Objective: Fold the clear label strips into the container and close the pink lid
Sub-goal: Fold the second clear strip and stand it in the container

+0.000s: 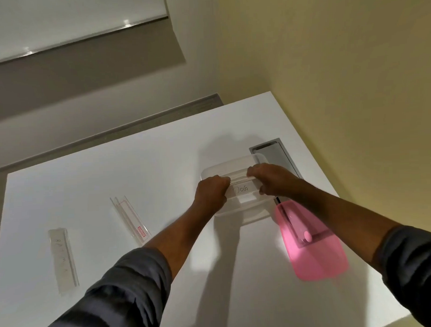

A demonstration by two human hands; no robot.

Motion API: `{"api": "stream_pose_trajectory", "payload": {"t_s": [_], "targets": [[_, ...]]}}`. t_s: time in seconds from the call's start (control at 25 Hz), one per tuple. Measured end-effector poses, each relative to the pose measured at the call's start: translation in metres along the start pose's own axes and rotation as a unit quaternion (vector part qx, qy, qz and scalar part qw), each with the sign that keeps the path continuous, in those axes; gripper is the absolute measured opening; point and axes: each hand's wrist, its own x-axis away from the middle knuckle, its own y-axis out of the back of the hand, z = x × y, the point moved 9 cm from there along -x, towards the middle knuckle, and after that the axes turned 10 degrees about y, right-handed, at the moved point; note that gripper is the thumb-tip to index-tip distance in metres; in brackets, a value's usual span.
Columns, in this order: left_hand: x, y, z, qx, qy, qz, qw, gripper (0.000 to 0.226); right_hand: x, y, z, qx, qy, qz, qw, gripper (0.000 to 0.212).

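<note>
A clear plastic container [245,212] stands on the white table [112,181], right of centre. Over its opening I hold a clear label strip [242,188] with "DOG" written on it. My left hand [212,192] grips the strip's left end and my right hand [271,179] grips its right end. The pink lid [315,255] lies flat on the table to the right of the container, partly under my right forearm. Two more clear strips lie to the left: one with a red border [132,220], one with faint writing [62,258].
A grey recessed cable hatch [277,152] is set into the table just behind the container. The table's right edge runs close to the pink lid, with a yellow wall beyond. A grey ledge and a whiteboard stand behind the table.
</note>
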Motion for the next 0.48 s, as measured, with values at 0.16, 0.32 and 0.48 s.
{"api": "stream_pose_trajectory", "payload": {"t_s": [0.16, 0.32, 0.48], "targets": [[-0.004, -0.016, -0.007, 0.024, 0.009, -0.002, 1.000, 0.021, -0.003, -0.014, -0.004, -0.007, 0.013, 0.014, 1.000, 0.057], [-0.005, -0.032, -0.010, 0.044, 0.004, -0.016, 0.999, 0.021, -0.006, -0.026, -0.009, -0.001, 0.026, 0.041, 0.999, 0.051], [-0.003, -0.049, -0.019, 0.011, -0.015, -0.007, 1.000, 0.021, -0.009, -0.037, -0.007, 0.019, 0.039, 0.073, 0.996, 0.033]]}}
